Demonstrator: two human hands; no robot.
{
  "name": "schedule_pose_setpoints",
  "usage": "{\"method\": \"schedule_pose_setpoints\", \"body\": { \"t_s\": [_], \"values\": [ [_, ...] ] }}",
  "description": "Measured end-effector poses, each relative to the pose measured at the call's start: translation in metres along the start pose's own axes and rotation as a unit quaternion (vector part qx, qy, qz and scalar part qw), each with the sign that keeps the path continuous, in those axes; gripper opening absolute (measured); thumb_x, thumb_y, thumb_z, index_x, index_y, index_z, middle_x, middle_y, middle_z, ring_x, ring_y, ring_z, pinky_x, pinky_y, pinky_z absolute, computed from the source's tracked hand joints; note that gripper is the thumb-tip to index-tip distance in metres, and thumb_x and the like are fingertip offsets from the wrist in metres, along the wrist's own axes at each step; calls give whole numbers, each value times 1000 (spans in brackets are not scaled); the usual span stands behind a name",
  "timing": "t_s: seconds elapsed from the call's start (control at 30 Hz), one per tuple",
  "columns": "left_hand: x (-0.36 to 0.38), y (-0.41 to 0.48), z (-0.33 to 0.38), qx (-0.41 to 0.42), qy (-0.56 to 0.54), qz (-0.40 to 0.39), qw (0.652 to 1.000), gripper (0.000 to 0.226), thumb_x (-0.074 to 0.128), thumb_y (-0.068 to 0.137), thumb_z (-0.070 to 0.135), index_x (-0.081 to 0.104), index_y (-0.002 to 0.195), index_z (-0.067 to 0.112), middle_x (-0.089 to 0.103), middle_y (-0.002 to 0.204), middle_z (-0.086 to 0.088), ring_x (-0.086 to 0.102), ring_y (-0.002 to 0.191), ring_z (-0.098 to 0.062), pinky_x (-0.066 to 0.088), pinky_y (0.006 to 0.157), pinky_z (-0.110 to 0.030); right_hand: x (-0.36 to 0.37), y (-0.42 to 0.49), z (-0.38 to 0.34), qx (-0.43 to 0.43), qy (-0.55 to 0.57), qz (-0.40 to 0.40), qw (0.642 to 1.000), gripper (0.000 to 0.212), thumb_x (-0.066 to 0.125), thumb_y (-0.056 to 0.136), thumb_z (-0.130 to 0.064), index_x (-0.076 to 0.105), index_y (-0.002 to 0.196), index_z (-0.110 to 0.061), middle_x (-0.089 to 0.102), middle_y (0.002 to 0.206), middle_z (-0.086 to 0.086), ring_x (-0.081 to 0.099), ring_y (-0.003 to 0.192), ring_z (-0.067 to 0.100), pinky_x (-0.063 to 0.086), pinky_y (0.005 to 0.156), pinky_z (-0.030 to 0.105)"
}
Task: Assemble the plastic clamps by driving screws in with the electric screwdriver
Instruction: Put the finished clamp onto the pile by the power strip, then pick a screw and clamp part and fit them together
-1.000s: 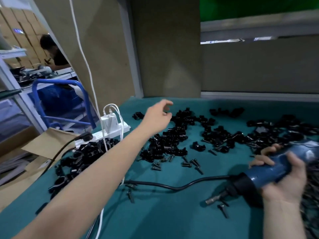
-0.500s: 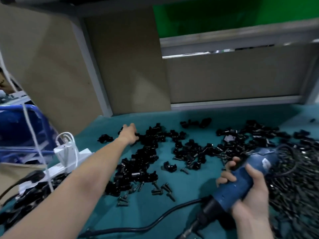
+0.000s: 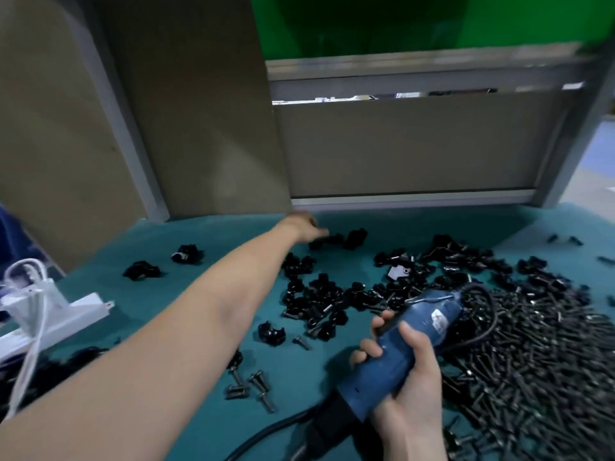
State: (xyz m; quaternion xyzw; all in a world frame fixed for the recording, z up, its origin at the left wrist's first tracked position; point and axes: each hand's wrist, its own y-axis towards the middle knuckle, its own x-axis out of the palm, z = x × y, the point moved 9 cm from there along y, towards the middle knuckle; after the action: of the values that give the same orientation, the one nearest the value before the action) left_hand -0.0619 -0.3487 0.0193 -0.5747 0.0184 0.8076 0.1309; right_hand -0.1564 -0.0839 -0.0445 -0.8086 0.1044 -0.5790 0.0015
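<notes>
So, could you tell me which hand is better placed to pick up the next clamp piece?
Left. The left hand is stretched out next to the far black clamp pieces, while the right hand grips the blue electric screwdriver.

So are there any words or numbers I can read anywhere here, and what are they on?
White label on the blue electric screwdriver: too blurred to read.
White tag among the black plastic clamps: too blurred to read.
White power strip: no writing visible.
So nothing here can be read.
</notes>
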Motion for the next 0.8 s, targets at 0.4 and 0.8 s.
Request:
{"method": "schedule_pose_setpoints", "body": {
  "t_s": [0.4,0.8],
  "values": [
    [-6,-38,16,65,61,220,971,30,45,100,39,63,112,17,67,102,-6,63,92,-28,45,68,-32,-14,2,-14,-35,-121,76,989,53,75,59,-28,61,109,-15,71,84,8,60,56,13,51,47,23],
    [24,-283,-33,74,-493,159,852,37,51,95,34,69,64,28,61,55,12,50,50,3,39,49,-9,-10,-3,-42,-175,-625,296,701,65,76,78,-32,49,124,3,54,121,25,53,108,39,46,91,43]
  ]
}}
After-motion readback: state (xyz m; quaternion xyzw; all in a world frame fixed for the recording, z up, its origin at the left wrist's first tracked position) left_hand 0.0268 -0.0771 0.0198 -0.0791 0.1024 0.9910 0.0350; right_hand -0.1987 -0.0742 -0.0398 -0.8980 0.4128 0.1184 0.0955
